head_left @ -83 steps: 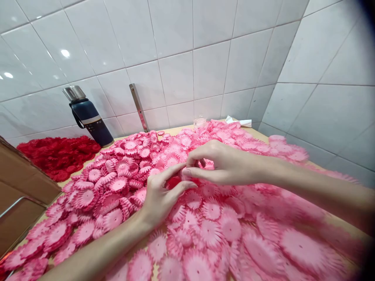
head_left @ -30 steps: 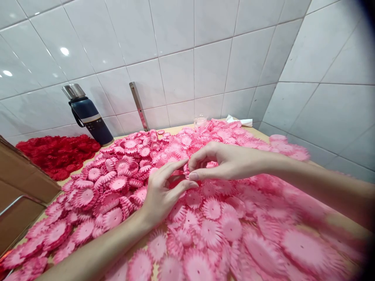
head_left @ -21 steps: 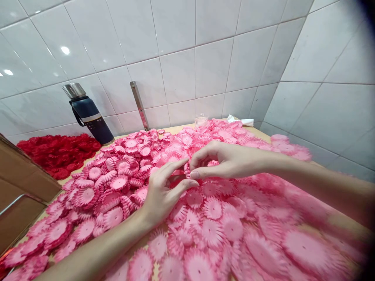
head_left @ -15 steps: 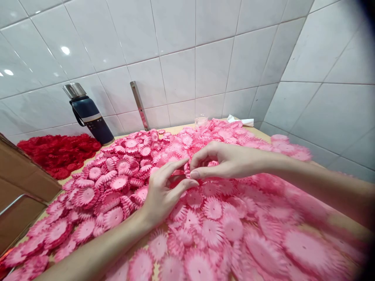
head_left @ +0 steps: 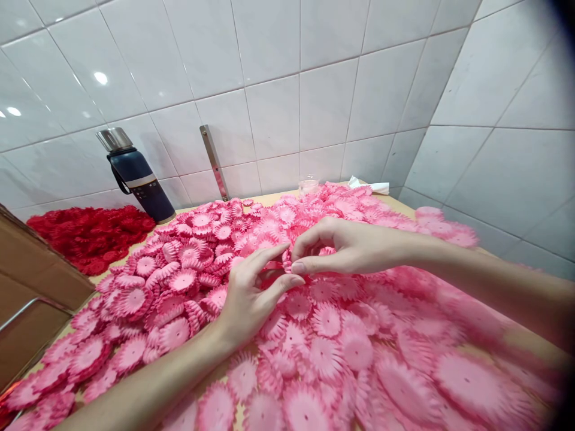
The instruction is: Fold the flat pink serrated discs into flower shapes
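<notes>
Both hands meet at the middle of the view, over a wide heap of pink discs (head_left: 182, 279) with frilled edges and small centre holes. Between the fingertips is a small pink frilled piece (head_left: 287, 258), seen edge-on and mostly covered. My left hand (head_left: 251, 287) has its thumb and fingers curved round the near and left side of that piece. From the right, my right hand (head_left: 339, 246) pinches the piece between thumb and forefinger. Larger pink discs (head_left: 469, 380) lie flat at the lower right, slightly blurred.
A dark blue bottle (head_left: 142, 184) stands at the back left beside a red frilled pile (head_left: 90, 233). A metal strip (head_left: 213, 160) leans on the tiled wall. Behind the heap are a clear cup (head_left: 308, 184) and white paper (head_left: 380, 188). A cardboard box (head_left: 36, 299) is at left.
</notes>
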Demonstrator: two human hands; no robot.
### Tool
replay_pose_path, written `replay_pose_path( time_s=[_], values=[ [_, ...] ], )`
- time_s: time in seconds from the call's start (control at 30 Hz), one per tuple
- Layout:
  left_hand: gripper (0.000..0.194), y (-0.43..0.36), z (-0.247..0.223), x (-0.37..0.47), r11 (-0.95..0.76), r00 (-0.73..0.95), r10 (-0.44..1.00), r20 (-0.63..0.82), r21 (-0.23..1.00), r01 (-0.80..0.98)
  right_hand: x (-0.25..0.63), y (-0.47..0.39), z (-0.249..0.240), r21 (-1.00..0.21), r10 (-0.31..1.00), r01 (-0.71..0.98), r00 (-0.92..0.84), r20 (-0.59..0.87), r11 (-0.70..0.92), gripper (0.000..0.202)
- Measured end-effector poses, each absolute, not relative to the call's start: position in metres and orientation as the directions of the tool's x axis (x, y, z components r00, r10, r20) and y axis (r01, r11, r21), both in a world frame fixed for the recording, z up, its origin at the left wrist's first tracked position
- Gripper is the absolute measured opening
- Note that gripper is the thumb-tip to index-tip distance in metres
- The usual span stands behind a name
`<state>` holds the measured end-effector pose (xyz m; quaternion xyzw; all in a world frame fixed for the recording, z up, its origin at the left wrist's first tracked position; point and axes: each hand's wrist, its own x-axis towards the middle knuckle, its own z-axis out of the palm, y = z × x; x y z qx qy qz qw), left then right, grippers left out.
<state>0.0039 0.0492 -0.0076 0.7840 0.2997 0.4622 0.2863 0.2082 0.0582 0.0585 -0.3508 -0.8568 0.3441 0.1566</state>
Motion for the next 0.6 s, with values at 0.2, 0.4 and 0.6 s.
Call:
replay_pose_path(
  time_s=[0.2, 0.4, 0.6],
  values=[
    [0.037, 0.0488, -0.0068, 0.0043, -0.658, 0.382, 0.736, 0.559, 0.723, 0.211, 0.2087, 0.0582, 0.0573, -0.687, 0.707, 0.497, -0.706, 0.034, 0.53, 0.033],
    [0.037, 0.0478, -0.0048, 0.0051, -0.66, 0.389, 0.738, 0.551, 0.711, 0.244, 0.2092, 0.0595, 0.0558, -0.693, 0.708, 0.501, -0.706, 0.019, 0.518, 0.03],
    [0.037, 0.0472, -0.0038, 0.0054, -0.651, 0.392, 0.744, 0.541, 0.719, 0.245, 0.2086, 0.061, 0.0538, -0.69, 0.707, 0.504, -0.707, 0.016, 0.52, 0.033]
  ],
)
